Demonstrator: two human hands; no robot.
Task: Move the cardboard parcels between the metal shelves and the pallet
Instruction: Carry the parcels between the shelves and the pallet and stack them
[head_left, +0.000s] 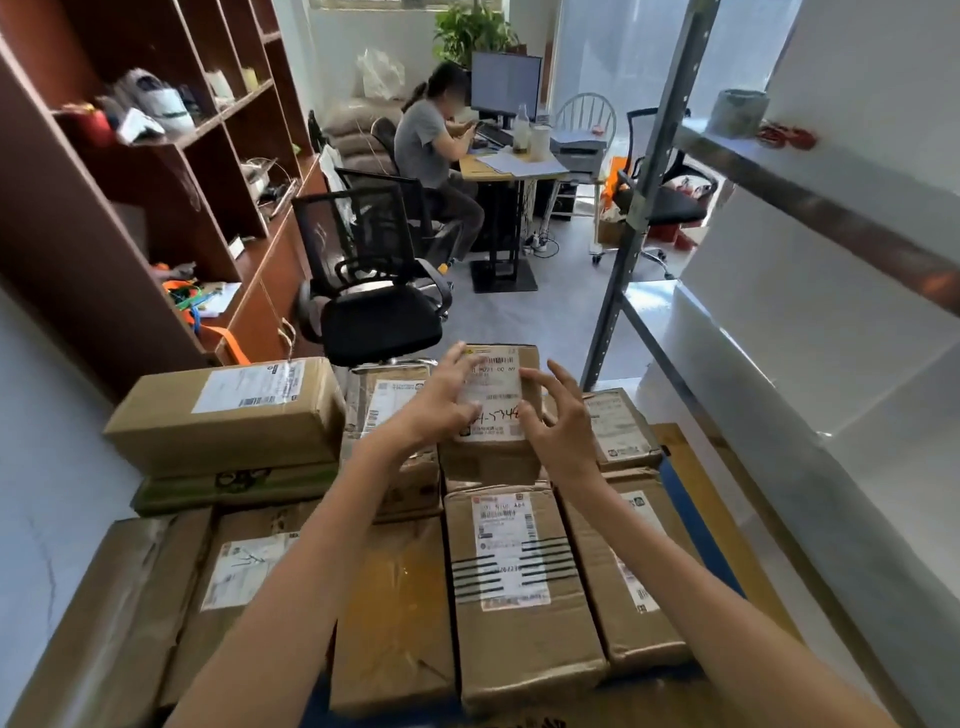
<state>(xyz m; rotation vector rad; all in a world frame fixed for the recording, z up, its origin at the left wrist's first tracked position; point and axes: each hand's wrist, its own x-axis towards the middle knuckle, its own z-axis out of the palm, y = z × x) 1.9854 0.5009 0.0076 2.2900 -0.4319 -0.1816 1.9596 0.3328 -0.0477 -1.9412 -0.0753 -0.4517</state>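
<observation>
Several brown cardboard parcels with white labels lie stacked on the pallet below me. A small parcel with a large white label stands highest at the far middle of the stack. My left hand rests against its left side with fingers spread. At its right side, my right hand hovers with fingers apart; whether it touches the box I cannot tell. A long parcel with black stripes lies between my forearms. The metal shelves rise at my right, their boards bare near me.
A large box sits on a green one at the left of the stack. A black office chair stands just beyond the parcels. A brown wooden bookcase lines the left wall. A person sits at a desk further back.
</observation>
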